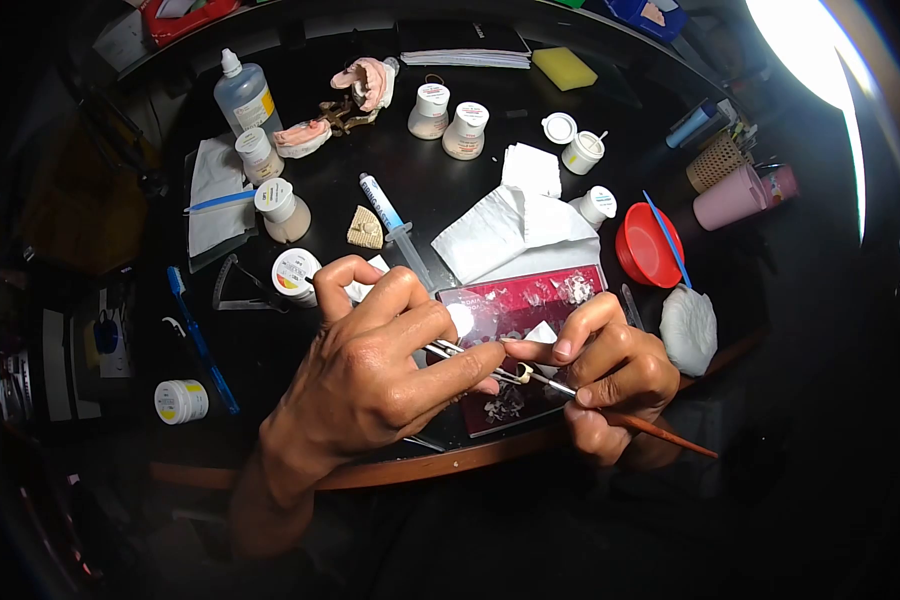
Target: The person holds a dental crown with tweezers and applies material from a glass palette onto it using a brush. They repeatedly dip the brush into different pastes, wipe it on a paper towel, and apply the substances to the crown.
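My left hand (375,365) is closed on a slim metal tool (448,350), whose tip reaches a small cream-coloured piece (523,373). In my right hand (620,375) is a brush (660,433) with a reddish-brown handle, its tip touching or right beside that piece. Both hands are close together over a dark red glass-like slab (490,300) smeared with white material. A small folded white paper (540,335) lies on the slab between my hands.
Beyond the slab lie white tissues (515,230) and a syringe (395,225). At the right are a red bowl (650,245) and white cotton (688,330). Jars, a squeeze bottle (245,92) and a dental model (365,85) stand farther back; a blue toothbrush (202,340) lies left.
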A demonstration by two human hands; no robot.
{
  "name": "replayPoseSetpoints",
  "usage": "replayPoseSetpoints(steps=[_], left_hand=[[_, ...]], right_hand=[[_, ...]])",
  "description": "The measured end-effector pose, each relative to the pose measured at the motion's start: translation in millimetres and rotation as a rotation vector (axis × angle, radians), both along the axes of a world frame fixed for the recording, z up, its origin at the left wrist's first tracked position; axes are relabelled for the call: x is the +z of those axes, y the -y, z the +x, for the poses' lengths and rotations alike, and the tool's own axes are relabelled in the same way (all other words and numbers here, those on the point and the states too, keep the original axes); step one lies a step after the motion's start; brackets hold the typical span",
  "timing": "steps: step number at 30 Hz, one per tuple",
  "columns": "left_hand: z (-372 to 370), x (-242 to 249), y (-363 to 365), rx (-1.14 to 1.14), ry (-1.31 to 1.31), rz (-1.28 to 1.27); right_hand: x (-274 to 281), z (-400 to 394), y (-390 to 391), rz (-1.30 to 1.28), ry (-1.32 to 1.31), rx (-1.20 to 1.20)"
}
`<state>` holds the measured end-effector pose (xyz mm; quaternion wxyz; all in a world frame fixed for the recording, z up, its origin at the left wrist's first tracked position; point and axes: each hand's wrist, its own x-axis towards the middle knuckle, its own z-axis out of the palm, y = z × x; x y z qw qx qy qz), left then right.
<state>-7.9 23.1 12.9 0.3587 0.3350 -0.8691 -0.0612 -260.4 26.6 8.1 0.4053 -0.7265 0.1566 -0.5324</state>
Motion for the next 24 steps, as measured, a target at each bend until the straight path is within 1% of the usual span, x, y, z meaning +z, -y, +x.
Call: replayPoseSetpoints(steps=[9, 15, 18, 21, 24], left_hand=[[-1, 0, 0, 0.005, 0.007, -0.003], [0, -1, 0, 0.001, -0.006, -0.002], [1, 2, 2, -0.011, -0.021, 0.016], [4, 1, 4, -0.023, -0.027, 0.055], [5, 0, 5, -0.043, -0.077, 0.088]], right_hand=[[-1, -1, 2, -0.027, -0.009, 0.003], [-4, 0, 1, 0.011, 0.037, 0.011], [-6, 0, 2, 0.08, 0.118, -0.027], [-18, -4, 9, 0.058, 0.206, -0.067], [-16, -3, 7, 0.105, 0.208, -0.146]])
